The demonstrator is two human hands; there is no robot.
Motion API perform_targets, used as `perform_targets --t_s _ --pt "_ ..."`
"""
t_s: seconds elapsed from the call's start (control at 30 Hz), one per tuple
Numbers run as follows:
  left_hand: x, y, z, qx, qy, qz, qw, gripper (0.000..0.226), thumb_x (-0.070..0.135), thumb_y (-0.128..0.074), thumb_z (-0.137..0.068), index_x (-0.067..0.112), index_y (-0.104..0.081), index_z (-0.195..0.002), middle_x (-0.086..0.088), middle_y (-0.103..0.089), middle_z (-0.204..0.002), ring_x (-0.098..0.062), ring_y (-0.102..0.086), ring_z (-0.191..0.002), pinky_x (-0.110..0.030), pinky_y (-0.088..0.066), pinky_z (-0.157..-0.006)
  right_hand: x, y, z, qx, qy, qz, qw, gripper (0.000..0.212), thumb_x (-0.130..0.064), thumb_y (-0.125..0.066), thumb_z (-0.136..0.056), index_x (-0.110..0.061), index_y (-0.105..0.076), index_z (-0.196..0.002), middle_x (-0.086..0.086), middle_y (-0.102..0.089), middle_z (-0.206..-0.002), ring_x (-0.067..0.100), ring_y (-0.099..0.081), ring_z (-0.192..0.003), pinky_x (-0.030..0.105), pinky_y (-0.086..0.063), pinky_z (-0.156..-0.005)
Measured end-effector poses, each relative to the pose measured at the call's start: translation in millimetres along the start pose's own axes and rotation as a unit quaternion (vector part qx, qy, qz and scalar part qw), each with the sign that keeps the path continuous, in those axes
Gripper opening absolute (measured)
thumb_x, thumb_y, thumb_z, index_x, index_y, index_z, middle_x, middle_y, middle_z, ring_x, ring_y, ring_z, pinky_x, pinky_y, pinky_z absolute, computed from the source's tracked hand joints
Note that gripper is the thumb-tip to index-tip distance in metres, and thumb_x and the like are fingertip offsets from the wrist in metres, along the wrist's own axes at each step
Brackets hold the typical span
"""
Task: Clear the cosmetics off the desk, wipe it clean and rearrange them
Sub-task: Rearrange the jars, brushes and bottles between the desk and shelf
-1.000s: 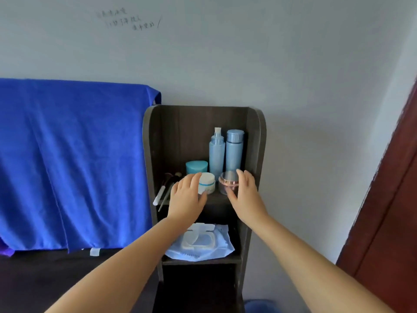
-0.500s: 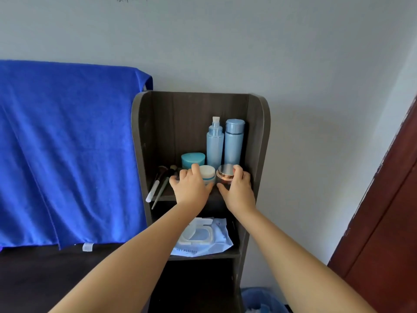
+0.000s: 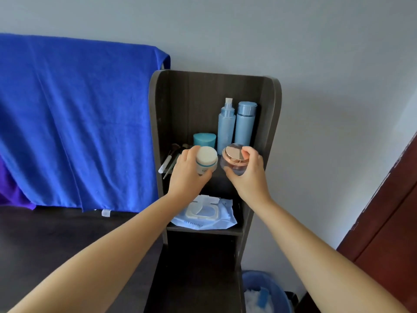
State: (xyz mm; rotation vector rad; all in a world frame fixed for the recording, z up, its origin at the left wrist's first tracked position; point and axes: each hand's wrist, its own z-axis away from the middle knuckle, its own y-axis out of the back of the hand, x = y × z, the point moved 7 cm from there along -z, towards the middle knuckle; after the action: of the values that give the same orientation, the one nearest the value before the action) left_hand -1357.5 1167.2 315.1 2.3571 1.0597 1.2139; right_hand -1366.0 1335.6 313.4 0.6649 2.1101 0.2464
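Note:
My left hand (image 3: pixel 188 175) grips a white cream jar (image 3: pixel 206 160) with a blue band, lifted off the top shelf of the dark wooden shelf unit (image 3: pixel 274 123). My right hand (image 3: pixel 249 175) grips a clear jar with a rose-gold lid (image 3: pixel 234 159), also raised and tilted toward me. Behind them on the shelf stand a teal jar (image 3: pixel 204 139), a light-blue pump bottle (image 3: pixel 226 127) and a light-blue capped bottle (image 3: pixel 245 123). Makeup brushes (image 3: pixel 169 160) lie at the shelf's left.
A wet-wipes pack (image 3: pixel 204 214) lies on the lower shelf. A blue towel (image 3: pixel 74 118) hangs at the left above a dark desk (image 3: pixel 56 240). A blue bin (image 3: pixel 264 294) sits on the floor at the right, beside a red-brown door (image 3: pixel 388 213).
Both hands reached onto the shelf, closed round the two front jars and have lifted them up and toward me.

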Motion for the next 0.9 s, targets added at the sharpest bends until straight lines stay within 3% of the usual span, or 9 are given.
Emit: perform_targets --t_s 0.07,0.17,0.27,0.5,0.6,0.73,0.9 --pt "-9.7 15.3 26.4 -0.002 0.000 0.015 1.000 0.055 0.025 -0.070 -0.077 0.017 -0.043 -0.125 0.003 -0.049 -0.120 -0.013 -0.043 -0.111 -0.028 -0.041 -0.086 -7.6 -1.9 17.6 -0.024 0.029 -0.021 0.999 0.066 -0.025 -0.077 -0.074 -0.013 -0.041 -0.127 0.009 -0.044 -0.128 0.012 -0.046 -0.109 -0.006 -0.031 -0.080" --pt "-38.8 39.0 60.8 -0.011 0.026 -0.006 1.000 0.054 0.023 -0.071 -0.076 0.018 -0.044 -0.123 0.011 -0.044 -0.113 -0.011 -0.042 -0.109 -0.025 -0.036 -0.083 -12.3 -27.0 53.6 -0.092 0.056 -0.035 0.994 0.068 -0.022 -0.078 -0.073 -0.010 -0.041 -0.128 0.008 -0.045 -0.128 0.009 -0.042 -0.113 -0.006 -0.028 -0.086" --pt "-79.4 61.0 87.6 -0.016 0.059 -0.034 0.998 0.055 0.019 -0.072 -0.074 0.013 -0.046 -0.122 0.001 -0.050 -0.114 -0.019 -0.046 -0.107 -0.029 -0.040 -0.085 -12.8 -68.9 89.7 -0.160 0.051 -0.039 0.985 0.067 -0.025 -0.078 -0.073 -0.013 -0.041 -0.127 0.002 -0.044 -0.128 0.009 -0.043 -0.117 0.000 -0.032 -0.089" --pt "-211.0 88.3 148.1 -0.057 0.207 -0.085 0.973 0.057 0.018 -0.073 -0.072 0.009 -0.046 -0.122 -0.008 -0.051 -0.116 -0.027 -0.047 -0.111 -0.035 -0.041 -0.085 2.9 -195.8 171.9 -0.311 -0.045 -0.072 0.947 0.060 -0.024 -0.078 -0.073 -0.016 -0.044 -0.122 0.000 -0.045 -0.121 0.005 -0.047 -0.103 -0.006 -0.031 -0.080" --pt "-269.9 82.5 162.7 -0.087 0.271 -0.073 0.956 0.056 0.027 -0.073 -0.072 0.014 -0.047 -0.120 -0.004 -0.051 -0.116 -0.023 -0.048 -0.110 -0.036 -0.043 -0.084 19.9 -248.9 191.9 -0.303 -0.111 -0.066 0.944 0.060 -0.022 -0.078 -0.073 -0.013 -0.045 -0.122 0.004 -0.046 -0.122 0.005 -0.046 -0.101 -0.007 -0.031 -0.077" --pt "-328.7 53.6 150.7 -0.141 0.296 -0.029 0.944 0.054 0.035 -0.073 -0.073 0.018 -0.047 -0.116 0.000 -0.051 -0.116 -0.019 -0.049 -0.109 -0.036 -0.045 -0.084 46.7 -307.7 184.0 -0.225 -0.210 -0.024 0.951 0.064 -0.025 -0.077 -0.074 -0.011 -0.043 -0.126 0.009 -0.046 -0.124 0.012 -0.049 -0.103 0.000 -0.036 -0.072" --pt "-379.3 9.0 120.2 -0.188 0.295 -0.013 0.937 0.053 0.037 -0.069 -0.077 0.018 -0.044 -0.120 0.001 -0.048 -0.121 -0.019 -0.046 -0.113 -0.033 -0.042 -0.082 78.1 -363.8 167.5 -0.133 -0.252 0.035 0.958 0.064 -0.022 -0.076 -0.076 -0.007 -0.042 -0.127 0.014 -0.047 -0.124 0.024 -0.053 -0.112 0.017 -0.036 -0.088"
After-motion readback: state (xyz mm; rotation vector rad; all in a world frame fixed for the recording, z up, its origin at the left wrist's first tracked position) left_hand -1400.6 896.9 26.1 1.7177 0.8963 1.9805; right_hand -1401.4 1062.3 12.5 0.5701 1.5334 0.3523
